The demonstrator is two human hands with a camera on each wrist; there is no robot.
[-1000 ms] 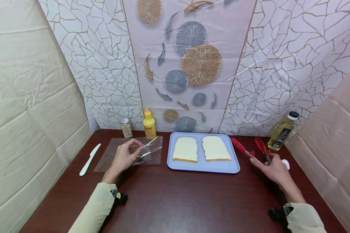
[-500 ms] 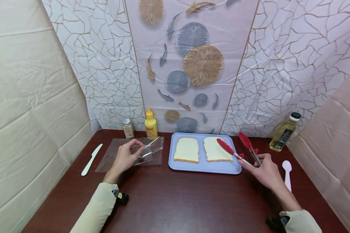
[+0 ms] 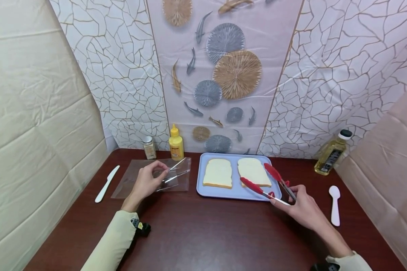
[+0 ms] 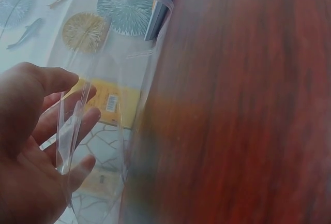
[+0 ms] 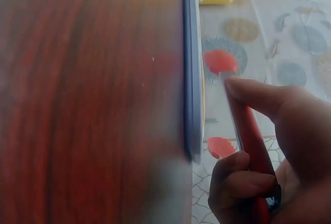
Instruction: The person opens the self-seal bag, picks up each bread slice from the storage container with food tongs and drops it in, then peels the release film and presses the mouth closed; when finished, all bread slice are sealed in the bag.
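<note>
The dark, wood-grained desk (image 3: 203, 235) nearest me has a dull shine. The right hand (image 3: 302, 210) is wrapped round the tongs (image 3: 256, 187), whose red, paddle-shaped tips are spread wide about the right slice (image 3: 252, 169); whether they touch it I can't tell. Beside that hand lies a smooth white spoon (image 3: 335, 207). The left hand (image 3: 148, 181), well apart from the right, pinches the thin, glossy edge of the clear bag (image 3: 130, 177). I'd judge this the lining-up before a grab: the next move calls for squeezing the tips evenly onto the slice, lightly if it's as soft as it looks. A white knife (image 3: 107, 184) lies left. The right slice and left slice (image 3: 218, 172), both pale with tan crusts, lie flat on the blue tray (image 3: 235, 191). Behind are a small jar (image 3: 149, 149), a yellow bottle (image 3: 177, 147), a dark-capped bottle (image 3: 330, 156) and printed cloth (image 3: 129, 94).
</note>
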